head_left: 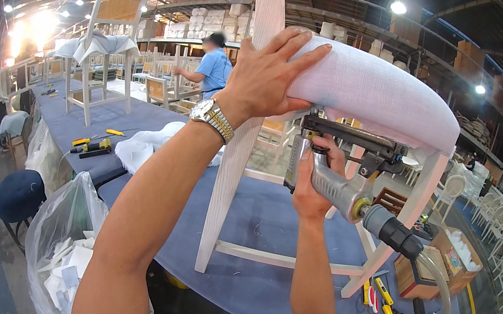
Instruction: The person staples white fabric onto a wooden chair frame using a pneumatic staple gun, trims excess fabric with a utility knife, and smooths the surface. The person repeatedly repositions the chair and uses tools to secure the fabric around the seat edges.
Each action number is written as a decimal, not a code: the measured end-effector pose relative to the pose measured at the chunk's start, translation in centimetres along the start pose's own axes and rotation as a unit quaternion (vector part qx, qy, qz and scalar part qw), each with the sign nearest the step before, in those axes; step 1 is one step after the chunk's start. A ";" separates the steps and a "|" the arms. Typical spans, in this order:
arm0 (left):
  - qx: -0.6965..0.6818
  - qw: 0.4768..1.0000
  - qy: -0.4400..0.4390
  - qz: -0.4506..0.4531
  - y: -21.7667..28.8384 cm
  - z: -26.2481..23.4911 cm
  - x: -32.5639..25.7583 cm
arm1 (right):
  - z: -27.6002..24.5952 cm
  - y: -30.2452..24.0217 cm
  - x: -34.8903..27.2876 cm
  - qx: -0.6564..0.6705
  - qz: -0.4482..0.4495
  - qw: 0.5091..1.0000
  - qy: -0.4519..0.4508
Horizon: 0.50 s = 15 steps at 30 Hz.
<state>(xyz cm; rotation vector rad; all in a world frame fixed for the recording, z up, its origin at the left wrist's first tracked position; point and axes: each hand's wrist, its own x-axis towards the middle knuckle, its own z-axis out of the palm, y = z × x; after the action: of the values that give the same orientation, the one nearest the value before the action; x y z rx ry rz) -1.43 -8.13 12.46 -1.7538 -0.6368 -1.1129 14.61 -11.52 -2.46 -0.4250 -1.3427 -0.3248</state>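
Overhead, right hand (311,187) gripping stapler (343,166)

A white chair (329,170) stands on a blue tabletop (266,226), its padded seat (375,91) closing off the space above, with the left hand (265,76) pressed flat on the seat and the right hand (314,181) holding a staple gun (343,166) tight up under it. Between the chair legs (229,173) and above the lower rung (287,259) the tabletop lies open, though the gun's air hose (437,281) trails across the right side. Hand tools (384,299) crowd the tabletop's right edge, a white cloth (147,143) and a yellow tool (90,147) lie to the left, and a plastic bag (62,232) of scraps stands against the near-left edge.
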 end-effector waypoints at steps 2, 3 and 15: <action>-0.004 1.000 -0.001 -0.001 0.2 -0.1 0.0 | 0.1 0.0 0.1 0.031 0.014 0.999 0.008; -0.006 1.000 0.000 -0.002 0.2 -0.1 0.0 | 0.2 0.1 0.2 0.048 0.021 0.999 0.011; -0.009 1.000 0.013 -0.010 0.5 -0.2 -0.5 | 0.7 0.6 0.7 -0.003 -0.011 0.999 0.039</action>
<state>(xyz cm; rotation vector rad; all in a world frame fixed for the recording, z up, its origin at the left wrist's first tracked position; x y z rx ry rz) -1.31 -8.50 11.78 -1.7489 -0.6316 -1.1553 14.39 -10.67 -1.69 -0.3981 -1.2708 -0.3599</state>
